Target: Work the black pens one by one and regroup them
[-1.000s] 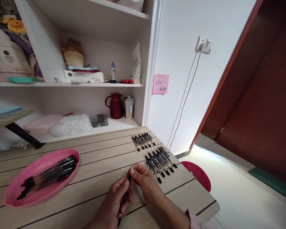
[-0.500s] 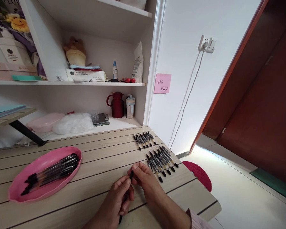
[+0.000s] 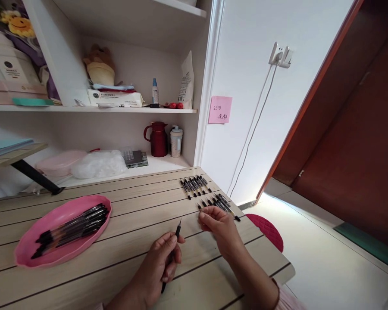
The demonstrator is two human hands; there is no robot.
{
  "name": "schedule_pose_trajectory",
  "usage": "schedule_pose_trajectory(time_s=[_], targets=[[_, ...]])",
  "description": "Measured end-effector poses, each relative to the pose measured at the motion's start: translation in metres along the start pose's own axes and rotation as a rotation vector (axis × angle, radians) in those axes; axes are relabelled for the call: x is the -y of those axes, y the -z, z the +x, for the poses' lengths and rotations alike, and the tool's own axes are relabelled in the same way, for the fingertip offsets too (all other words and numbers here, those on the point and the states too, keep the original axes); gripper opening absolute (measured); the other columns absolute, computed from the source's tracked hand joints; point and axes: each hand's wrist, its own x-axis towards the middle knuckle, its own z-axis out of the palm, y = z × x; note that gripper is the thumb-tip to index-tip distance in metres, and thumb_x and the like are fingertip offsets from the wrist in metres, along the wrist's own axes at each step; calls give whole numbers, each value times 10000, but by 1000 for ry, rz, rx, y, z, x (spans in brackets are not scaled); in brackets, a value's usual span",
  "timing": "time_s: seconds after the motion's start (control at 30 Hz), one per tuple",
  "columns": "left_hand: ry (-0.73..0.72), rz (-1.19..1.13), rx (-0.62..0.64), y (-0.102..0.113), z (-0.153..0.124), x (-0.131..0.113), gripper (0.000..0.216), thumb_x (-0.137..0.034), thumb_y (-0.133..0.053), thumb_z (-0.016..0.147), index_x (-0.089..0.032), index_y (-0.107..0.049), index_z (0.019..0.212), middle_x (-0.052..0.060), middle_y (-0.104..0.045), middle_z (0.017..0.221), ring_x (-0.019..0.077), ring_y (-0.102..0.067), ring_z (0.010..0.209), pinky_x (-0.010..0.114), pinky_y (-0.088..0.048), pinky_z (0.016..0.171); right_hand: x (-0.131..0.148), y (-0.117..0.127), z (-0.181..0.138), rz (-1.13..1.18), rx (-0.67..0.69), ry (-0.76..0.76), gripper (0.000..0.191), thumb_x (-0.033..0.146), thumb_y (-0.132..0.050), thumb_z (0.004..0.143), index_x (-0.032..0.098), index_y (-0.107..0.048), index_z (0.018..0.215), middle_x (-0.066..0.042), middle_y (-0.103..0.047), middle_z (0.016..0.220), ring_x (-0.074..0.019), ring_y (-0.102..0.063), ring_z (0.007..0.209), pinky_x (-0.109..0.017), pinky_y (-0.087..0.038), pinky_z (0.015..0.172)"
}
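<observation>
My left hand (image 3: 158, 260) is closed around a black pen (image 3: 178, 228), whose bare metal tip points up and away from me. To its right, my right hand (image 3: 220, 226) hovers over the near row of pens (image 3: 225, 204) and partly hides them. Its thumb and fingertips are pinched; whatever they hold is too small or hidden to make out. A farther row of pens (image 3: 195, 186) lies behind. At the left, a pink oval dish (image 3: 51, 219) holds a pile of dark pens (image 3: 76, 226).
Behind the wooden table (image 3: 132, 204) stands a white shelf with a red jug (image 3: 158, 140), a pale cup (image 3: 176, 142) and a clear plastic bag (image 3: 98, 165). A black-legged stand (image 3: 37, 176) rises at the left. A red round stool (image 3: 267, 232) is beyond the right table edge.
My right hand has come away from the pen and moved right, over the near row of pens. The pen in my left hand now shows its bare metal tip.
</observation>
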Motion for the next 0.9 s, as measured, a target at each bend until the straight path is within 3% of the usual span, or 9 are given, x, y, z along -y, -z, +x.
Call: schedule_pose_trajectory(time_s=[0.2,0.3,0.5,0.9], targets=[[5,-8,14,-1,-1,-1,234,-391,-494,787,-176,-526,872,-59,-471,562,4,-239,329,176,-104,339,0,37,-32,-1164,90,198,145,278,-496,762,189,-589,694,-19,-615,685,-148,-539,641,-245,-316,563],[-1,-5,0,-2,-2,-1,229,-383,-506,779,-178,-529,879,-58,-472,564,5,-246,331,175,-106,339,-10,34,-44,-1437,146,200,170,253,-457,803,186,-569,693,-36,-626,734,-152,-565,688,-244,-298,568],[6,0,-9,-3,-2,-2,229,-389,-503,778,-183,-527,873,-61,-473,554,7,-241,329,169,-107,339,-19,23,-41,-1550,143,210,147,252,-432,838,184,-551,784,-48,-628,810,-152,-588,715,-250,-295,563],[27,0,-10,-2,-1,-4,246,-410,-518,762,-183,-527,858,-62,-473,561,10,-252,332,170,-106,338,-16,37,-42,-1455,115,189,171,251,-427,835,197,-558,739,-20,-627,768,-145,-575,722,-245,-281,571]])
